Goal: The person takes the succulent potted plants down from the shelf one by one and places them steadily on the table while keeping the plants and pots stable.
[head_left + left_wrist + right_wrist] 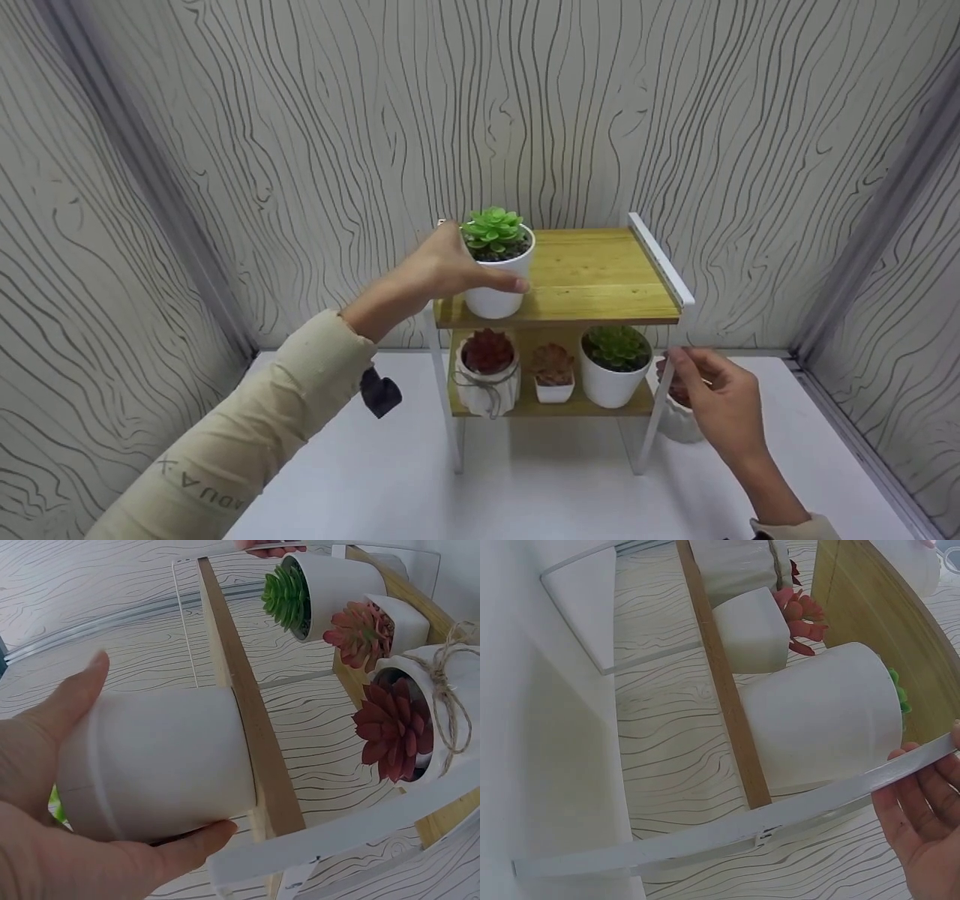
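On the left end of the top shelf board (600, 262), a white pot with a bright green succulent (495, 289) stands upright. My left hand (442, 266) holds it from the left, thumb across its front and fingers around the far side. The left wrist view shows that pot (165, 761) between thumb and fingers, its base right at the board. On the other side, my right hand (724, 405) pinches the white metal frame (658, 412) of the two-tier shelf just below the top board. Its fingers (922, 795) lie behind the bar in the right wrist view.
The lower board holds a dark red succulent in a twine-tied pot (487, 390), a small square pot with a reddish succulent (553, 390) and a white pot with a green plant (615, 379). Another whitish pot (679, 424) stands behind the right hand on the white table (360, 480).
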`<state>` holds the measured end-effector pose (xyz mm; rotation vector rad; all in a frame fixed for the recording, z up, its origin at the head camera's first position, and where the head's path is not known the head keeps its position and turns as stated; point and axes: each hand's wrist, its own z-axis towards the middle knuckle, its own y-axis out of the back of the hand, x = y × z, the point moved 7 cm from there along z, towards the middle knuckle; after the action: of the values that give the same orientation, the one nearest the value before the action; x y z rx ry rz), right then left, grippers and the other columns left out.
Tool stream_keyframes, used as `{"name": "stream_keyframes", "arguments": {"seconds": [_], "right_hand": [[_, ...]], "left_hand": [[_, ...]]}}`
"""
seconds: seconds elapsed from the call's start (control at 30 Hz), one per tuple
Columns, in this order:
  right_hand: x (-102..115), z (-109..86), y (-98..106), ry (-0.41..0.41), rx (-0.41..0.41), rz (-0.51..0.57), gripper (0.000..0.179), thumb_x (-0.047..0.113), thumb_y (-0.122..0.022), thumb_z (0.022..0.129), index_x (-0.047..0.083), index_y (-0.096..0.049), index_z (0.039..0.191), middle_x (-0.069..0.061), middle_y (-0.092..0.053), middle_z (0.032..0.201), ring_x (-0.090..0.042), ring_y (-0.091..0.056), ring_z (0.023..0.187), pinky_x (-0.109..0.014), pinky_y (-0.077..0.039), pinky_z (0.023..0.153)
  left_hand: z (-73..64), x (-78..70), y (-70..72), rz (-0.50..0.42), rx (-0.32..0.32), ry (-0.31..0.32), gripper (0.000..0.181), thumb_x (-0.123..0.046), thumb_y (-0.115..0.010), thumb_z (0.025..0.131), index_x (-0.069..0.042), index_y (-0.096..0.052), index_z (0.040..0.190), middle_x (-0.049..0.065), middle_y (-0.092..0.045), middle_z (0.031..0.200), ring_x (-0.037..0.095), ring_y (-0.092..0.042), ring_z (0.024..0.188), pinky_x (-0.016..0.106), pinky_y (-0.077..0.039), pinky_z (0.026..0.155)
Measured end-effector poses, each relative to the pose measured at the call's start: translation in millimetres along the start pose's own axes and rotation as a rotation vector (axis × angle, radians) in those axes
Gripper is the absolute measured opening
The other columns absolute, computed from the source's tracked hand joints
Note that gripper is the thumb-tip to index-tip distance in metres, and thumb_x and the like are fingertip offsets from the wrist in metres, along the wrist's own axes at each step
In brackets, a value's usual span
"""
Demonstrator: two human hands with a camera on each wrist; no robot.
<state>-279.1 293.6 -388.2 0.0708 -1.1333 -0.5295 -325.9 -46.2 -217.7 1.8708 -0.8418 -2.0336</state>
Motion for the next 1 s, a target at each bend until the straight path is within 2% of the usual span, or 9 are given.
{"name": "stream_keyframes", "arguments": {"seconds": [0.17,0.27,0.4,0.77,1.0], "right_hand": [[0.2,0.7,0.0,0.018,-0.003,0.032,0.026,0.021,-0.063,0.107,-0.001,-0.075,0.106,0.009,-0.080,0.088,-0.008,-0.078,0.075,-0.020,-0.064,0.069],[0.1,0.8,-0.3,0.022,-0.002,0.038,0.026,0.020,-0.062,0.107,-0.002,-0.075,0.106,0.006,-0.080,0.087,-0.008,-0.078,0.075,-0.022,-0.065,0.068],[-0.1,0.2,0.0,0.018,-0.005,0.021,0.027,0.022,-0.062,0.107,-0.001,-0.075,0.107,-0.003,-0.081,0.090,-0.007,-0.077,0.075,-0.022,-0.065,0.068],[-0.7,-0.7,0.5,0.004,-0.007,0.020,0.026,0.025,-0.062,0.108,0.003,-0.076,0.108,-0.002,-0.081,0.092,-0.007,-0.077,0.076,-0.021,-0.065,0.068],[-0.1,-0.8,-0.1,0.003,-0.003,0.036,0.028,0.024,-0.062,0.108,-0.001,-0.075,0.108,-0.001,-0.081,0.090,-0.008,-0.077,0.075,-0.021,-0.065,0.068]], "left_hand": [[0.8,0.2,-0.6,-0.014,0.012,-0.018,0.078,-0.030,-0.099,0.072,-0.012,-0.061,0.137,0.003,-0.071,0.127,0.020,-0.065,0.125,0.038,-0.051,0.115],[0.6,0.1,-1.2,-0.022,0.020,-0.026,0.076,-0.028,-0.098,0.073,-0.014,-0.061,0.137,0.003,-0.071,0.127,0.021,-0.065,0.124,0.038,-0.052,0.114],[0.1,0.6,-1.0,-0.015,0.008,-0.005,0.075,-0.028,-0.098,0.072,-0.013,-0.061,0.136,0.003,-0.071,0.126,0.021,-0.065,0.123,0.038,-0.053,0.112],[0.4,0.8,-1.0,0.004,-0.012,0.018,0.068,-0.028,-0.098,0.072,-0.011,-0.063,0.129,0.004,-0.071,0.120,0.021,-0.068,0.116,0.036,-0.058,0.105],[0.4,1.3,-0.9,0.009,-0.018,0.019,0.070,-0.030,-0.097,0.073,-0.011,-0.062,0.131,0.003,-0.071,0.122,0.019,-0.067,0.119,0.036,-0.056,0.108]]}}
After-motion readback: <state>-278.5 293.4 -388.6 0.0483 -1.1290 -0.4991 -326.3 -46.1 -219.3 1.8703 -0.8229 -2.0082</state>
